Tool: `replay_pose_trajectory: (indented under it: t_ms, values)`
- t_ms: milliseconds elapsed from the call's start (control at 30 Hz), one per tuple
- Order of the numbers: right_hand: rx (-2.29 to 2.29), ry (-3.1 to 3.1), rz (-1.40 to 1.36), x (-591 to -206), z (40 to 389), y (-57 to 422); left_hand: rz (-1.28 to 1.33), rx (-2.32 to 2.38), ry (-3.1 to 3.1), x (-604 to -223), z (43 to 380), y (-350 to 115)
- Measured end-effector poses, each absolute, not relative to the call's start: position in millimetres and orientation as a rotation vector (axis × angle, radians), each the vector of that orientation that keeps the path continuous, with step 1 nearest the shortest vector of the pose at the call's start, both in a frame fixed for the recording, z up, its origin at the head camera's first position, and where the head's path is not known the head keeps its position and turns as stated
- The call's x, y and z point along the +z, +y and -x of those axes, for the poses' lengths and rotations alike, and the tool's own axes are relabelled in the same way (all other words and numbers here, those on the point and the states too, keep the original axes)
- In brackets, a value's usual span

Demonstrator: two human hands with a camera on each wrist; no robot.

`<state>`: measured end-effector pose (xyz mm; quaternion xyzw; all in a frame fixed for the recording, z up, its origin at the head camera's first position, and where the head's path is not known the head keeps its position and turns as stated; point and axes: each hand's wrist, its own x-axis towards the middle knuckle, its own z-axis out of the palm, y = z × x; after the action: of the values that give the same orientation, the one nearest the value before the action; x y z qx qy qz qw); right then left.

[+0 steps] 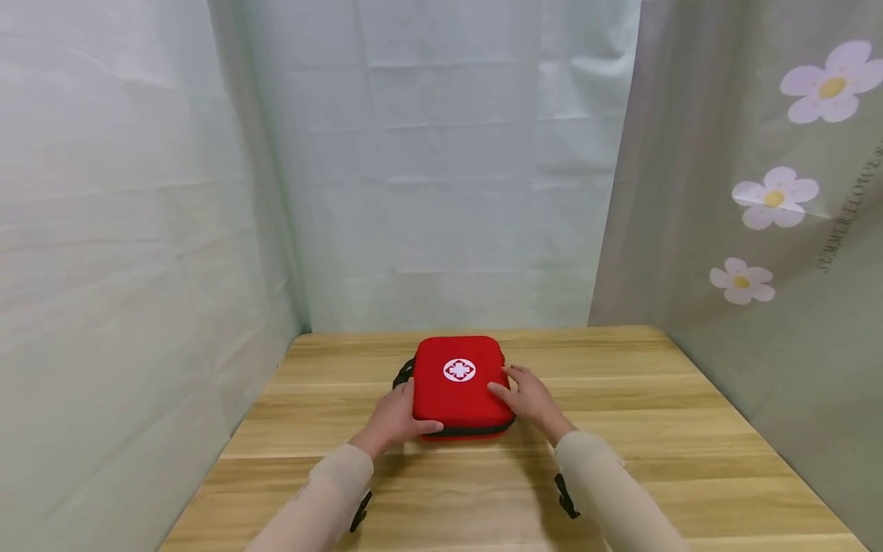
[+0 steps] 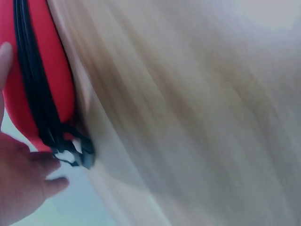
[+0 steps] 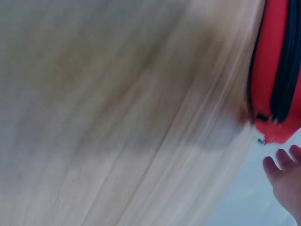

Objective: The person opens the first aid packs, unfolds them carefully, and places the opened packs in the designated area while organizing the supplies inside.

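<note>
A red first-aid kit with a white round emblem lies flat on the wooden table. My left hand holds its front left corner, thumb along the front edge and fingers at the left side. A black carry strap sticks out beside those fingers in the left wrist view. Over the right side is my right hand, thumb on or just above the lid, fingers spread near the right edge. The right wrist view has these fingers slightly bent, close to the zipper pull.
Pale curtains hang behind the table and on both sides. The right one bears printed flowers. Black wrist straps show under both sleeves.
</note>
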<state>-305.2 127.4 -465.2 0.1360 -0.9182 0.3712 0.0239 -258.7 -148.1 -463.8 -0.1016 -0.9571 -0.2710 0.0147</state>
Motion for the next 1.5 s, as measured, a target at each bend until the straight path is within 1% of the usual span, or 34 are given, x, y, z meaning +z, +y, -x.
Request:
replay_pose_trajectory:
  t_ms: [133,233,333,467,633,833,1000,1267,1500]
  values:
    - [0.985,-2.951,-0.624,-463,289,109,0.330,-1.138,-2.967,-472,259,-159]
    - [0.874,-3.001,-0.704,-465,278,101,0.319,-1.198,-2.973,-477,258,-161]
    - [0.818,-3.011,-0.681,-473,270,99,0.337,-1.176,-2.975,-479,257,-160]
    - [0.859,-2.964,-0.592,-480,263,102,0.378,-1.141,-2.982,-479,256,-154]
    - [0.982,-2.949,-0.479,-478,261,108,0.367,-1.126,-3.004,-476,257,-149]
    - [0.957,-3.000,-0.407,-473,264,108,0.324,-1.170,-3.024,-473,258,-149]
    - [0.905,-3.022,-0.396,-474,264,104,0.285,-1.184,-3.039,-477,253,-152]
    - [0.865,-2.989,-0.426,-473,264,101,0.341,-1.168,-2.990,-474,252,-155]
    - [0.878,-2.960,-0.426,-475,266,104,0.337,-1.222,-2.939,-471,254,-154]
